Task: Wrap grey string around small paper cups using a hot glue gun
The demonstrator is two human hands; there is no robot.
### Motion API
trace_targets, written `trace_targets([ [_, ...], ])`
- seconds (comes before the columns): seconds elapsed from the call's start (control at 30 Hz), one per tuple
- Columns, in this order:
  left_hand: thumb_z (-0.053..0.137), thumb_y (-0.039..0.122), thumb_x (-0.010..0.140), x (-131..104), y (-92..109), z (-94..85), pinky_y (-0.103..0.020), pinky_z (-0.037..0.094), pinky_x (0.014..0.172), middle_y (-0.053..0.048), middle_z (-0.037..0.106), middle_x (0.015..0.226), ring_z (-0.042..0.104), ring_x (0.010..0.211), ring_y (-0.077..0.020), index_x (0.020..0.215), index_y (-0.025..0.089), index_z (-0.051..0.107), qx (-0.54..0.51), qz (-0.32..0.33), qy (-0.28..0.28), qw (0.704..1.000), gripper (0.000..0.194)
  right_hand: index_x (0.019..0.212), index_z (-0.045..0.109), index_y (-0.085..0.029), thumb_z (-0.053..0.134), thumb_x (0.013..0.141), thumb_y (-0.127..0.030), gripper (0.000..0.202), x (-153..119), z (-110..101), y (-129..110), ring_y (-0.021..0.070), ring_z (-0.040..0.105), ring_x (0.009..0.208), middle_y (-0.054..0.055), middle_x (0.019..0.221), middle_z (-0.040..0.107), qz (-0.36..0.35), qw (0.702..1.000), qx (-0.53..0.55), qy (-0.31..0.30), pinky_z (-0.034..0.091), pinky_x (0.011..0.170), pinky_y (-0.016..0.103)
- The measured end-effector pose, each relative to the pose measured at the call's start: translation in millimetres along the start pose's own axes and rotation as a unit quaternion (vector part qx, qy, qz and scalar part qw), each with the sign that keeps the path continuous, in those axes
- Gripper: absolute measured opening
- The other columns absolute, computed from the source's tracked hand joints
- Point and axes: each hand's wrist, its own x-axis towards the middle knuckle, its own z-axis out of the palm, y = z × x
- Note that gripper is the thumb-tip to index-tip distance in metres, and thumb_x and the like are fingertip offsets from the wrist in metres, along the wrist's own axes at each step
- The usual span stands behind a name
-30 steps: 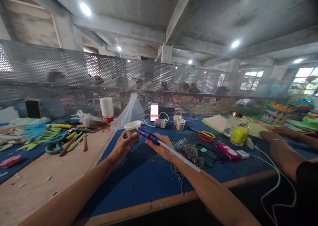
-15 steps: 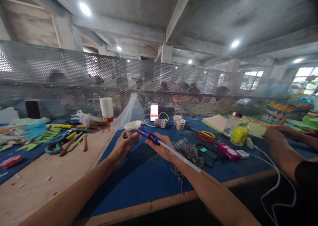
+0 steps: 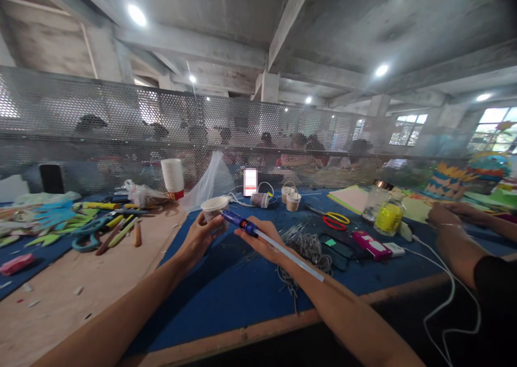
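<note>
Left fingers (image 3: 212, 225) apparently snug around cup (image 3: 211, 209)

The left forearm (image 3: 133, 298) and right forearm (image 3: 343, 316) stretch forward and converge, so that the left hand (image 3: 201, 238), curled in a grip, is near the right hand (image 3: 270, 230), which is also gripping.

Nothing legible anywhere, not one word or number! Even the bright phone screen (image 3: 250, 181) was too small and blurred to read.
</note>
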Motion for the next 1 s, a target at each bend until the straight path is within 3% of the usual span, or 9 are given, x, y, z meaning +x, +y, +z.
trace_targets([
  [0.33, 0.095, 0.036, 0.065, 3.4, -4.7, -3.6, -0.041, 0.061, 0.094, -0.007, 0.075, 0.114, 0.073, 0.101, -0.0250, 0.118, 0.021, 0.071, 0.010, 0.004, -0.007, 1.000, 0.060, 0.082, 0.060, -0.023, 0.065, 0.096, -0.057, 0.037, 0.6, -1.1, -1.8, 0.0136, 0.048, 0.059, -0.003, 0.065, 0.055, -0.011, 0.999, -0.036, 0.000, 0.034, 0.057, 0.024],
  [0.57, 0.096, 0.038, 0.063, 5.3, -6.4, -2.1, -0.040, 0.062, 0.090, -0.006, 0.076, 0.102, 0.074, 0.094, -0.0234, 0.114, 0.018, 0.070, 0.009, 0.001, 0.011, 1.000, 0.061, 0.083, 0.062, -0.020, 0.065, 0.096, -0.056, 0.039, 1.2, -1.5, 2.1, 0.0138, 0.051, 0.067, -0.002, 0.073, 0.058, -0.033, 0.999, -0.024, 0.005, 0.039, 0.061, 0.024],
  [1.0, 0.096, 0.037, 0.063, 3.7, -3.4, 1.7, -0.040, 0.062, 0.089, -0.009, 0.075, 0.114, 0.073, 0.097, -0.0239, 0.117, 0.018, 0.071, 0.002, -0.003, 0.014, 1.000, 0.063, 0.083, 0.062, -0.019, 0.064, 0.098, -0.054, 0.038, 0.8, -0.8, 2.9, 0.0140, 0.050, 0.064, -0.001, 0.073, 0.059, -0.026, 0.998, -0.049, 0.012, 0.037, 0.059, 0.026],
])
